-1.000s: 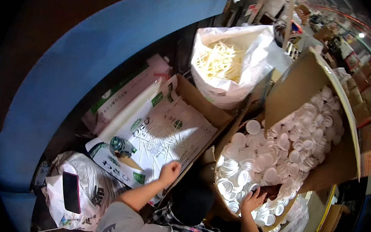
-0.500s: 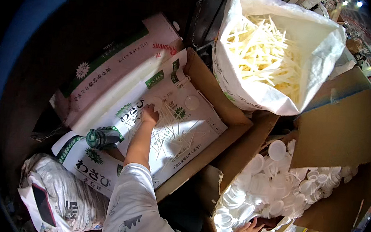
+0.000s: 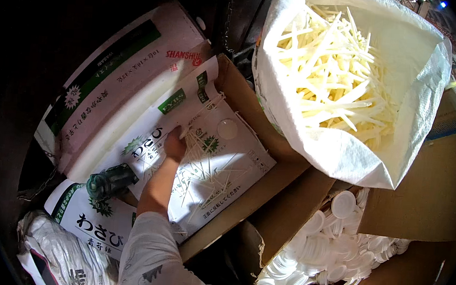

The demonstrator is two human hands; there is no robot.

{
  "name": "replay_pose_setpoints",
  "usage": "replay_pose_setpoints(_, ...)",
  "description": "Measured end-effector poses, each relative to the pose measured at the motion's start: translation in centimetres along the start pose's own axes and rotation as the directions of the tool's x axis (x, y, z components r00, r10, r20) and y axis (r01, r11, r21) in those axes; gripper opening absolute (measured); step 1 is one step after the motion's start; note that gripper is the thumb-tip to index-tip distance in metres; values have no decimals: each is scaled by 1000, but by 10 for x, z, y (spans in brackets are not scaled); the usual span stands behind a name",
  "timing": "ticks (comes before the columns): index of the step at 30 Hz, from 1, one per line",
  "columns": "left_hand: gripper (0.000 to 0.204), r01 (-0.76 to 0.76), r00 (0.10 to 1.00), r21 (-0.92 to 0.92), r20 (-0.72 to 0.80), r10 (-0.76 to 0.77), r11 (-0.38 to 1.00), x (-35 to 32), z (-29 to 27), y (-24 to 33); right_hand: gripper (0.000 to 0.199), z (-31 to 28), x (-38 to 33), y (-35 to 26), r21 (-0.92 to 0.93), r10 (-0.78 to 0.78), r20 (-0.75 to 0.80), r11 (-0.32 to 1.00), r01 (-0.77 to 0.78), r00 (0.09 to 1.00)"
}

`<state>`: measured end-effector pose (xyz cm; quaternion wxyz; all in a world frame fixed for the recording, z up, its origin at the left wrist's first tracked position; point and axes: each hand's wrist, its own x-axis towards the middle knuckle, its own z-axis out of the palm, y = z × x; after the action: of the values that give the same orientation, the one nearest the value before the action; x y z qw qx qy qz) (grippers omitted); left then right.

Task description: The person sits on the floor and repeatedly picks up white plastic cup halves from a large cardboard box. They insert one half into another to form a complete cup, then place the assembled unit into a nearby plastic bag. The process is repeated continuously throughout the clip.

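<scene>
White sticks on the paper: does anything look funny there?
Yes: one round disc, like a lid, lies beside the thin sticks. It looks odd because similar white lids are heaped in the cardboard box. The sticks also lie messily crisscrossed.

Lettering in red, green and black

The pinkish carton panel [image 3: 118, 107] at upper left bears red capital letters with a small red mark below, pale lettering on a dark green band, a white starburst with small print, and rows of dark characters and figures. The white sheet [image 3: 249, 179] lining the box [image 3: 237, 89] carries large black characters, green starbursts, green labels with pale lettering, and a small dark line near its lower right edge. The white flap [image 3: 75, 213] shows large black characters above smaller ones. The sack [image 3: 59, 247] has dark print, partly cut off.
</scene>
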<state>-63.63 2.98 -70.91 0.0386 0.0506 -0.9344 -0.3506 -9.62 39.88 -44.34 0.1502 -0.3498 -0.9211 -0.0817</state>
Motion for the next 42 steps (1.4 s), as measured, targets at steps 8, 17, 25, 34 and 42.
replay_pose_setpoints(8, 33, -376, 924, 20, 81, 374, 926, 18, 134, 44, 41, 33, -31, 59, 484, 117, 153, 857, -178, 981)
replay_pose_setpoints(17, 30, -281, 953, 165, 162, 255, 945, 7, 141, 104, 50, 21, -36, 59, 459, 534, 474, 529, -714, 700)
replay_pose_setpoints(25, 26, 590, 806, -804, 582, -106, 74, -24, 80, 152, 54, -4, -4, 7, 139, 63, 55, 988, -70, 996)
replay_pose_setpoints(34, 23, 770, 631, -231, 138, 763, -595, -138, -148, 285, 58, -23, 25, -28, 611, 342, -45, 753, -245, 939)
replay_pose_setpoints(42, 28, 903, 380, -282, 176, 908, -324, -241, -241, 408, 37, -26, 55, 36, 809, 536, 99, 447, -381, 838)
